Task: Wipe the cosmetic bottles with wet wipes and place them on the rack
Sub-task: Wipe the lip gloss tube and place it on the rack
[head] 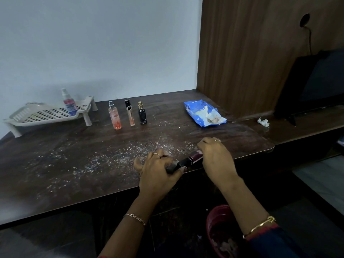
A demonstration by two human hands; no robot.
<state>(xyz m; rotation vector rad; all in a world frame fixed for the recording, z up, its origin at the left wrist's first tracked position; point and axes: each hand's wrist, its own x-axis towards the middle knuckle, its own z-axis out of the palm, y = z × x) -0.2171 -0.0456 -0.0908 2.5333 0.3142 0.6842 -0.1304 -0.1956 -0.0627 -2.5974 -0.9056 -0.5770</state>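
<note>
My left hand (158, 170) grips the black cap end of a dark maroon cosmetic bottle (188, 161), held slanted over the table's front edge. My right hand (214, 157) is closed around the bottle's other end; whether a wipe lies under its fingers is hidden. Three upright bottles stand mid-table: a peach spray bottle (115, 117), a slim tube bottle (130, 113) with a black cap, and a black bottle (142, 114) with a gold top. A pink spray bottle (69, 103) stands on the cream perforated rack (37, 116) at the back left. The blue wet wipes pack (203, 113) lies open at the back right.
The dark wooden table (74, 155) is sprinkled with white crumbs and dust. A crumpled white wipe (263, 122) lies on the lower ledge at right, beside a black TV screen (316, 84). A red bin (221, 233) stands on the floor below my right arm.
</note>
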